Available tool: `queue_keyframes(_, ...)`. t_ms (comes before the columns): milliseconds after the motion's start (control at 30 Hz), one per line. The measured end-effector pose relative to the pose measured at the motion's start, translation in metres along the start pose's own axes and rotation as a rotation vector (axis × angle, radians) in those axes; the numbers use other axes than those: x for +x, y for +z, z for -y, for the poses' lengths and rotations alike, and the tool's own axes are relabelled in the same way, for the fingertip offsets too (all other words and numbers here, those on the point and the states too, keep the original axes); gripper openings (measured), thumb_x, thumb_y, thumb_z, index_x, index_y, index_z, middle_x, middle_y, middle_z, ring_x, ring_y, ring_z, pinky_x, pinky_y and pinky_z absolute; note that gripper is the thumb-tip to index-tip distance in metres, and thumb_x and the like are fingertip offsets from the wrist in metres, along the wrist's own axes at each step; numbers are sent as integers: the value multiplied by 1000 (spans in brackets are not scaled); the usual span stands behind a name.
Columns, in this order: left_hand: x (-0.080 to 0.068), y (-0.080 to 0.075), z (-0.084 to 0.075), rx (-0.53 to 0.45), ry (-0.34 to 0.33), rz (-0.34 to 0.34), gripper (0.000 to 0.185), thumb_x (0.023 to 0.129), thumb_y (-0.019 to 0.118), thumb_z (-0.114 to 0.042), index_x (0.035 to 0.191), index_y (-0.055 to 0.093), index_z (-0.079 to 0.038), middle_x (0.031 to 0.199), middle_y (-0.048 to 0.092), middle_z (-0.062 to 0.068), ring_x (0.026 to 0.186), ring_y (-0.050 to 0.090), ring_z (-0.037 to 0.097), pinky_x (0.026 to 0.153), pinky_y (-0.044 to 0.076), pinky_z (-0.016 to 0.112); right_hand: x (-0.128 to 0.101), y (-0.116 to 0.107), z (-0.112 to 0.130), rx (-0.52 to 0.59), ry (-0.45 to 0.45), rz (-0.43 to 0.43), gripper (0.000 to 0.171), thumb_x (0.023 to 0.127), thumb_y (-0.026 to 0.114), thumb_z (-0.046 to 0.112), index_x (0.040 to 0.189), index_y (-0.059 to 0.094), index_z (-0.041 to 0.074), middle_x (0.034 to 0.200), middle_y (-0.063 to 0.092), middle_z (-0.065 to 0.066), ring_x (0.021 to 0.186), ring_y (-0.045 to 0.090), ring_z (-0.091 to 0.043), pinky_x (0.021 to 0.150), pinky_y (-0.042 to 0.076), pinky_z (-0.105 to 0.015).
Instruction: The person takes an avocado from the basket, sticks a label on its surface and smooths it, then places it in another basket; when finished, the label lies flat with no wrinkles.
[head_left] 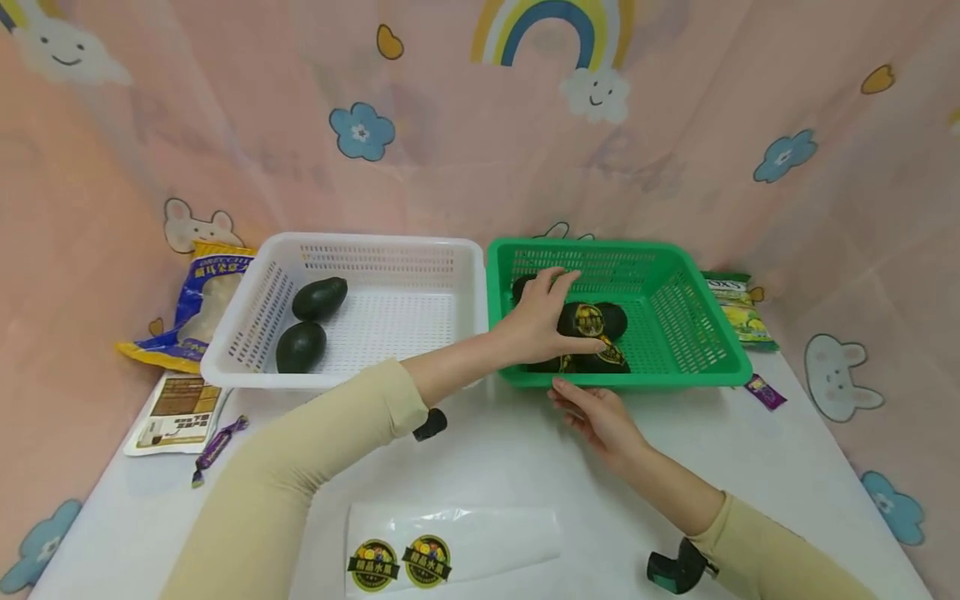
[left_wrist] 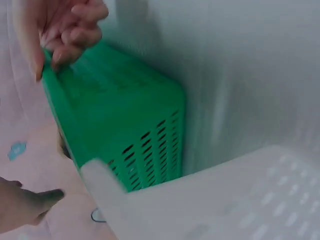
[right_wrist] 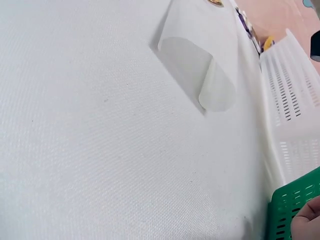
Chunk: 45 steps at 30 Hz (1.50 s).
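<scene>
My left hand (head_left: 536,321) reaches over the green basket (head_left: 693,358), fingers and thumb spread above several dark avocados (head_left: 613,321), some bearing black-and-gold stickers (head_left: 588,319). Whether it touches them I cannot tell. At the basket's front, my right hand (head_left: 600,421) grips the rim; the left wrist view shows its thumb on the rim and its fingers curled along the outside wall. Alongside on the left stands a white basket (head_left: 345,381), where two avocados (head_left: 302,347) lie, no stickers visible on them.
A clear sheet (head_left: 495,542) with two round stickers (head_left: 426,561) lies at the front. Left of the white basket are a blue-and-yellow bag (head_left: 197,304), a flat pack (head_left: 180,414) and a purple candy (head_left: 217,448). To the right are a green packet (head_left: 742,312) and another candy (head_left: 765,392).
</scene>
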<state>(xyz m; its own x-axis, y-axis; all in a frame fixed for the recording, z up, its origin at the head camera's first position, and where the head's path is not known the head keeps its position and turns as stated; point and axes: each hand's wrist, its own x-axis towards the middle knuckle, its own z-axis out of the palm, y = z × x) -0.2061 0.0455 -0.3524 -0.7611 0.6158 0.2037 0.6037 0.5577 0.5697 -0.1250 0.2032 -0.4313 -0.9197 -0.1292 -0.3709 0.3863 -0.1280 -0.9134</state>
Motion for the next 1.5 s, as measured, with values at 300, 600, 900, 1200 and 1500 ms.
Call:
queue_keyframes(300, -124, 13, 31, -505, 36, 240, 24, 96, 64, -25, 115, 69, -12, 109, 70, -1, 98, 63, 7, 82, 53, 23, 0, 12, 1, -99, 11, 140, 21, 98, 61, 23, 99, 71, 5, 94, 68, 1, 85, 58, -12, 73, 49, -23)
queue_keyframes(600, -198, -21, 107, -976, -571, -212, 47, 100, 56, -35, 121, 61, 6, 116, 66, 15, 107, 60, 26, 92, 51, 37, 10, 83, 91, -754, -245, 817, 25, 96, 64, 21, 117, 66, 8, 114, 67, -6, 101, 59, -29, 83, 52, -38)
queue_keyframes(900, -198, -22, 114, -1015, -599, -246, 42, 100, 56, -34, 112, 67, 5, 100, 72, 4, 96, 62, 19, 85, 53, 31, 117, 209, 196, -900, -309, 969, 33, 98, 60, 21, 129, 59, 11, 127, 59, -4, 112, 58, -22, 96, 48, -35)
queue_keyframes(1200, -208, -19, 112, -1004, -602, -192, 44, 99, 58, -35, 112, 68, 6, 101, 72, 3, 96, 62, 18, 84, 54, 30, 198, 268, 117, -1282, -502, 718, 49, 100, 52, 15, 147, 41, 14, 151, 39, -4, 139, 33, -18, 110, 31, -30)
queue_keyframes(1500, -208, -20, 116, -997, -583, -175, 43, 99, 57, -35, 112, 68, 5, 100, 71, 1, 93, 60, 17, 84, 53, 32, 220, 272, 68, -1234, -566, 665, 52, 83, 77, 37, 123, 53, 14, 126, 54, -3, 119, 49, -21, 95, 40, -26)
